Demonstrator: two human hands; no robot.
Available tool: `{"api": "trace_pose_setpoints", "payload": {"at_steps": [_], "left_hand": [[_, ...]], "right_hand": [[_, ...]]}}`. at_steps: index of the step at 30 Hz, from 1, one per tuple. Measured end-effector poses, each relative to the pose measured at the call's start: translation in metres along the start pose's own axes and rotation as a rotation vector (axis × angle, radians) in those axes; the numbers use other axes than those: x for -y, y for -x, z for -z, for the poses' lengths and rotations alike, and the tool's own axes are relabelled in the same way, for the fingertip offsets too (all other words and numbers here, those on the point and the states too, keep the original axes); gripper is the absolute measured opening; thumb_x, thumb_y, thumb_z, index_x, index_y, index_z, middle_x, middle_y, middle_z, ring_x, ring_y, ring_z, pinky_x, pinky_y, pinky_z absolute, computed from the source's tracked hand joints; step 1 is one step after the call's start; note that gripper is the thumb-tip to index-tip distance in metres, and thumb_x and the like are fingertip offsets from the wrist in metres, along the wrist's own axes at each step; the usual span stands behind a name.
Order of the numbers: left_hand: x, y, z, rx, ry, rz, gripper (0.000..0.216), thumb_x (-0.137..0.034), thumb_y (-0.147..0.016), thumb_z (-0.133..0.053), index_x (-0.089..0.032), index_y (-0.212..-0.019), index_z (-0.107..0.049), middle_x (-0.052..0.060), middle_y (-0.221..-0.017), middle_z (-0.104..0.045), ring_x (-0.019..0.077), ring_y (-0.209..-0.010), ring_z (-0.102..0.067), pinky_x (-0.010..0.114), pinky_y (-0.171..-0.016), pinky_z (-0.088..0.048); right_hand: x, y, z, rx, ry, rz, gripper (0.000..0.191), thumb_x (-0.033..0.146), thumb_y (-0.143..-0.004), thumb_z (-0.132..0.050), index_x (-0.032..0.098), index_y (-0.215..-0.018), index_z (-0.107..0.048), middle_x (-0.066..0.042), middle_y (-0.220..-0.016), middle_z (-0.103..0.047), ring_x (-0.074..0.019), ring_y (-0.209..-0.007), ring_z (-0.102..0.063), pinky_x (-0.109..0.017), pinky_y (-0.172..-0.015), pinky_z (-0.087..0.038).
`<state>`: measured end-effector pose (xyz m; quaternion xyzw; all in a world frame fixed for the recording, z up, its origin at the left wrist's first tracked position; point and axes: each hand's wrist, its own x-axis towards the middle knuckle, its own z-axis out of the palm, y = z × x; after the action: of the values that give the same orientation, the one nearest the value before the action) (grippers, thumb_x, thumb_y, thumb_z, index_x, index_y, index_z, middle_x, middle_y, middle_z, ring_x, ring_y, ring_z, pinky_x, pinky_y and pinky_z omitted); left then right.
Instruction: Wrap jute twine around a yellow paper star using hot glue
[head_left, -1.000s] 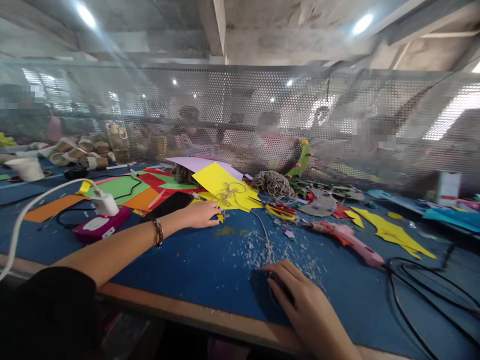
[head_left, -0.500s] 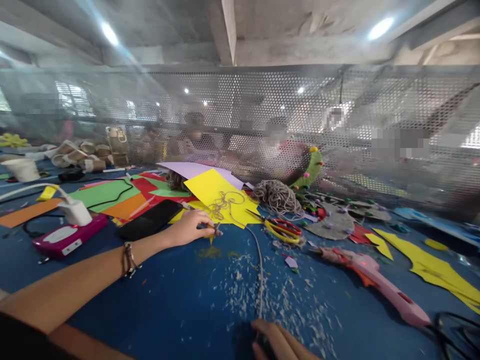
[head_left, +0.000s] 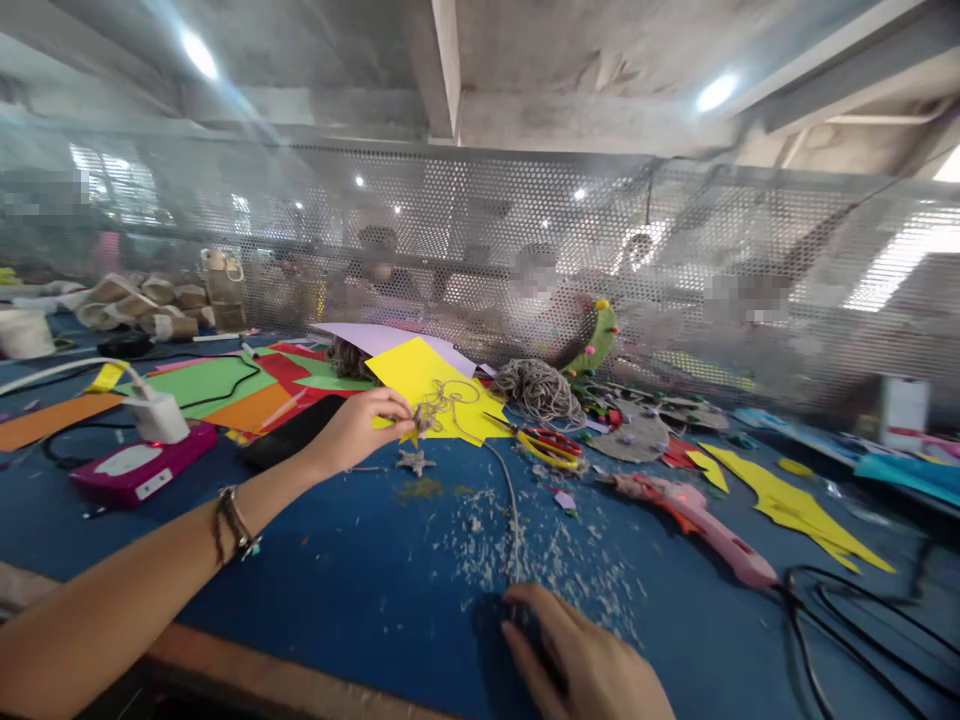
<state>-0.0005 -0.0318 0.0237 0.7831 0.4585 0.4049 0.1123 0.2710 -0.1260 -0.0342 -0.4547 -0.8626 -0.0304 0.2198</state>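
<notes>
My left hand (head_left: 364,428) is closed, its fingertips pinching a small yellow piece (head_left: 411,434) beside the sheets of paper. Tangled loops of grey cord lie right by those fingertips, on a yellow sheet (head_left: 412,365). From there the grey cord (head_left: 513,500) runs across the blue table toward me. My right hand (head_left: 581,655) is closed near the front of the table, with thumb and forefinger at the cord's near end. A small grey star (head_left: 415,461) lies on the table just below my left hand. Scissors (head_left: 551,449) with red and yellow handles rest right of the yellow sheet.
A pink glue gun (head_left: 705,515) lies at the right, its black cable (head_left: 802,620) coiled nearby. Behind the scissors sits a heap of grey cord (head_left: 536,390). A magenta power strip (head_left: 142,462) and a black phone (head_left: 289,437) are at the left. A perforated metal screen (head_left: 450,240) stands behind.
My left hand has moved up and left with the yellow piece, and the grey star now shows on the table below it. My right hand has come further into view, still at the cord.
</notes>
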Motion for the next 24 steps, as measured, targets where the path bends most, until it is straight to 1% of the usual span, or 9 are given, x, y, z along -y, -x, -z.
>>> {"api": "trace_pose_setpoints", "payload": {"at_steps": [3,6,8,10,13,16,19,22,24], "left_hand": [[0.011,-0.001,0.001,-0.038,0.111,0.041,0.016,-0.026,-0.076,-0.054,-0.012,-0.080,-0.062,0.008,-0.096,-0.058,0.0165,-0.084,-0.056,0.030,-0.073,-0.044],[0.011,-0.001,-0.006,-0.007,0.230,0.042,0.014,-0.025,-0.078,-0.055,-0.011,-0.079,-0.058,0.003,-0.086,-0.058,0.0136,-0.075,-0.055,0.031,-0.069,-0.045],[0.004,0.001,-0.014,0.032,0.318,0.030,0.015,-0.027,-0.080,-0.054,-0.012,-0.080,-0.057,0.000,-0.076,-0.057,0.0106,-0.064,-0.054,0.028,-0.062,-0.045],[-0.005,0.005,-0.021,0.058,0.403,0.030,0.016,-0.028,-0.079,-0.055,-0.012,-0.079,-0.057,-0.001,-0.070,-0.056,0.0088,-0.057,-0.051,0.025,-0.056,-0.044],[-0.016,0.015,-0.029,0.081,0.505,0.066,0.018,-0.030,-0.076,-0.056,-0.012,-0.073,-0.058,-0.001,-0.069,-0.055,0.0087,-0.058,-0.050,0.022,-0.056,-0.042],[-0.020,0.025,-0.032,0.114,0.574,0.143,0.015,-0.025,-0.073,-0.057,-0.011,-0.079,-0.059,0.001,-0.070,-0.057,0.0100,-0.060,-0.053,0.023,-0.058,-0.043],[-0.019,0.029,-0.032,0.135,0.628,0.215,0.020,-0.016,-0.071,-0.058,-0.012,-0.090,-0.058,0.003,-0.076,-0.060,0.0117,-0.068,-0.055,0.026,-0.067,-0.045],[-0.017,0.029,-0.032,0.144,0.677,0.266,0.027,-0.011,-0.068,-0.060,-0.014,-0.095,-0.058,0.004,-0.082,-0.061,0.0130,-0.077,-0.056,0.027,-0.073,-0.045],[-0.017,0.028,-0.032,0.148,0.707,0.295,0.026,-0.014,-0.068,-0.062,-0.015,-0.094,-0.059,0.004,-0.082,-0.061,0.0129,-0.076,-0.056,0.028,-0.073,-0.046]], "right_hand": [[0.009,-0.002,0.011,0.068,0.003,-0.079,0.020,0.030,-0.083,-0.038,0.025,-0.089,-0.056,-0.001,-0.071,-0.066,-0.0138,-0.056,-0.062,-0.020,-0.048,-0.044],[0.019,-0.014,0.026,0.125,-0.027,-0.103,0.021,0.031,-0.079,-0.044,0.022,-0.093,-0.057,-0.002,-0.067,-0.063,-0.0142,-0.055,-0.058,-0.022,-0.049,-0.039],[0.024,-0.034,0.037,0.074,-0.100,-0.123,0.028,0.035,-0.077,-0.045,0.020,-0.099,-0.054,0.000,-0.061,-0.056,-0.0130,-0.052,-0.052,-0.023,-0.049,-0.035],[0.026,-0.062,0.043,-0.045,-0.226,-0.165,0.033,0.040,-0.077,-0.043,0.016,-0.098,-0.052,0.002,-0.055,-0.045,-0.0109,-0.047,-0.042,-0.022,-0.046,-0.029],[0.027,-0.105,0.036,-0.005,-0.333,-0.091,0.032,0.042,-0.075,-0.047,0.015,-0.091,-0.052,0.003,-0.055,-0.042,-0.0091,-0.048,-0.038,-0.021,-0.045,-0.026],[0.027,-0.127,0.017,0.036,-0.438,-0.028,0.025,0.038,-0.076,-0.044,0.017,-0.064,-0.047,0.005,-0.052,-0.037,-0.0071,-0.048,-0.034,-0.020,-0.045,-0.026],[0.025,-0.125,0.003,-0.029,-0.508,-0.050,0.028,0.037,-0.078,-0.040,0.018,-0.058,-0.036,0.005,-0.053,-0.032,-0.0070,-0.049,-0.031,-0.021,-0.046,-0.026],[0.018,-0.118,0.002,-0.088,-0.555,-0.109,0.025,0.038,-0.080,-0.036,0.019,-0.063,-0.035,0.005,-0.055,-0.030,-0.0073,-0.049,-0.030,-0.021,-0.045,-0.026],[0.012,-0.115,0.005,-0.103,-0.574,-0.145,0.026,0.039,-0.080,-0.035,0.020,-0.063,-0.033,0.006,-0.054,-0.028,-0.0071,-0.047,-0.028,-0.021,-0.044,-0.024]]}}
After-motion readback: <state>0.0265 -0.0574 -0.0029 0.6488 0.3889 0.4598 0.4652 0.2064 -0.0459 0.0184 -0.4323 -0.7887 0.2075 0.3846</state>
